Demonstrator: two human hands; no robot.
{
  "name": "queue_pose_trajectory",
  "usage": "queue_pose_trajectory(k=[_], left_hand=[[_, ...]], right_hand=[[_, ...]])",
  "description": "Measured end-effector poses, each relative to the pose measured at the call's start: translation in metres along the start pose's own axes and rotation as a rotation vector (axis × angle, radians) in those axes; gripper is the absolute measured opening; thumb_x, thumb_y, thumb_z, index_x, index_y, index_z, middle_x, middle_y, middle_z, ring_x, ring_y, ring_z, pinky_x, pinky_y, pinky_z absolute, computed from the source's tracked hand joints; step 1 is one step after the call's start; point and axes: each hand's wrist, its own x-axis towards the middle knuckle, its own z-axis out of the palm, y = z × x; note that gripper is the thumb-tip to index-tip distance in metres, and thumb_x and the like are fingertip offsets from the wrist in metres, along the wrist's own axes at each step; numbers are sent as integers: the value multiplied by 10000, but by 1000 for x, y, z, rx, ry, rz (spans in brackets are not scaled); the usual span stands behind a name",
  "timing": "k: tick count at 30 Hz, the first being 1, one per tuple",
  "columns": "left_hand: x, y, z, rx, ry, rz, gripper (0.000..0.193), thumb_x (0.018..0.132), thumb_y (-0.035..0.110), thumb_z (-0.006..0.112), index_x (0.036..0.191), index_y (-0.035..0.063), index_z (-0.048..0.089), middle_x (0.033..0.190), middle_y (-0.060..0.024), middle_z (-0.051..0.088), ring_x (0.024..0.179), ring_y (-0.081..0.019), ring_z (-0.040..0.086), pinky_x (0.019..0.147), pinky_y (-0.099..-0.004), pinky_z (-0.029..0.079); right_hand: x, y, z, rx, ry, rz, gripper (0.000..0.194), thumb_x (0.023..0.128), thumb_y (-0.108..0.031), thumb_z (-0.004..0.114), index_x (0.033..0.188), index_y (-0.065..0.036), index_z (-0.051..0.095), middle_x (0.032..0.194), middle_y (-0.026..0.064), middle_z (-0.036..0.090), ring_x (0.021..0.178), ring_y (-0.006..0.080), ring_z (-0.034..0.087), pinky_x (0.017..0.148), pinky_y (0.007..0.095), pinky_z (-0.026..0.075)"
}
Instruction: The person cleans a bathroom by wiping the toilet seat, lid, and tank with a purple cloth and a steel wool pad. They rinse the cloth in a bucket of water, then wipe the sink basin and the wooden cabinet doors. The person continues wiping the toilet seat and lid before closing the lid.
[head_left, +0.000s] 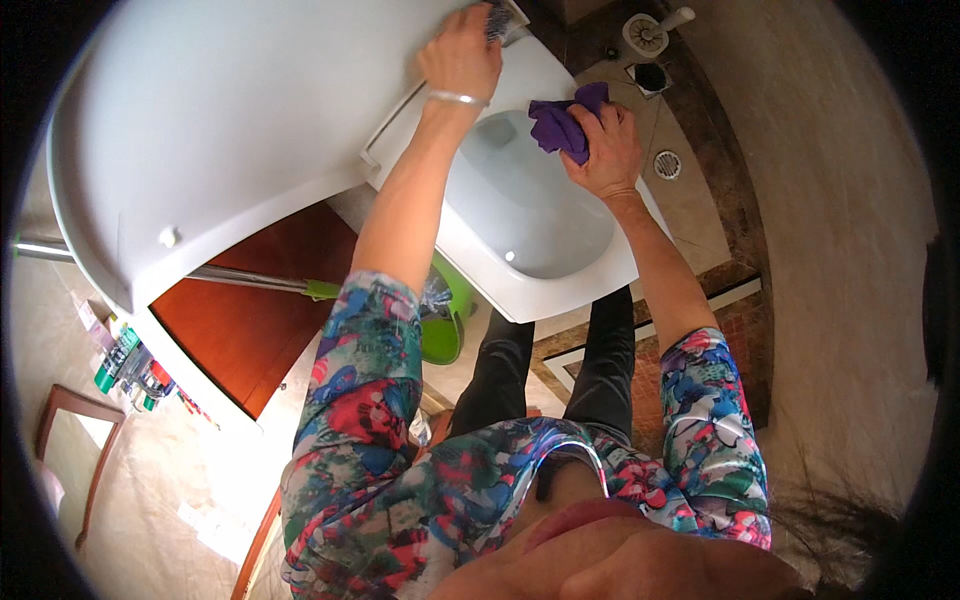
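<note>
A white toilet bowl (630, 277) with an uncovered rim lies before me, and the large white lid (225, 90) stands raised at the left. My right hand (609, 150) grips a crumpled purple cloth (559, 127) above the right side of the rim. At the top, my left hand (465, 56), with a silver bracelet (454, 97) on its wrist, is closed on a dark, mesh-like scrubber (497, 22) near the hinge end of the toilet. Part of that scrubber is hidden by the hand and the picture's edge.
A toilet brush in a white holder (646, 34) stands on the floor at the upper right, near a round floor drain (667, 164). A green bucket (442, 341) is below the bowl's left side. A metal pole (247, 277) crosses the left, by a reddish-brown cabinet panel (262, 322).
</note>
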Motion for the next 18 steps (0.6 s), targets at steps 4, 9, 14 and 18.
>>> queue_pose_trajectory(k=[4, 9, 14, 18], left_hand=[[24, 10, 29, 379, -595, -118, 349, 863, 279, 682, 1196, 177, 662, 1033, -131, 729, 952, -349, 704, 773, -482, 566], [38, 12, 24, 331, -683, -81, 271, 888, 240, 624, 1130, 135, 687, 1009, -167, 726, 972, -347, 695, 826, -465, 558], [44, 2, 19, 410, -799, 56, 333, 919, 289, 603, 1198, 119, 670, 1097, -166, 718, 1033, -353, 686, 868, -485, 552], [49, 2, 22, 323, -781, -81, 408, 932, 363, 579, 1189, 59, 667, 1149, -182, 698, 1084, -361, 663, 928, -470, 528]], right_hand=[[0, 1, 1, 11, 21, -22, 662, 605, -274, 832, 1224, -194, 613, 1134, 104, 535, 1105, 384, 500, 911, 500, 478], [1, -1, 0, 5, -37, 17, 666, 625, -271, 829, 1245, -201, 598, 1148, 104, 531, 1136, 392, 485, 920, 506, 478], [1, -1, 0, 0, -48, 31, 660, 638, -283, 825, 1252, -213, 593, 1158, 102, 532, 1147, 387, 482, 930, 505, 481], [3, -2, 0, 8, -45, 19, 645, 638, -295, 824, 1241, -223, 605, 1153, 94, 539, 1127, 369, 495, 921, 497, 484]])
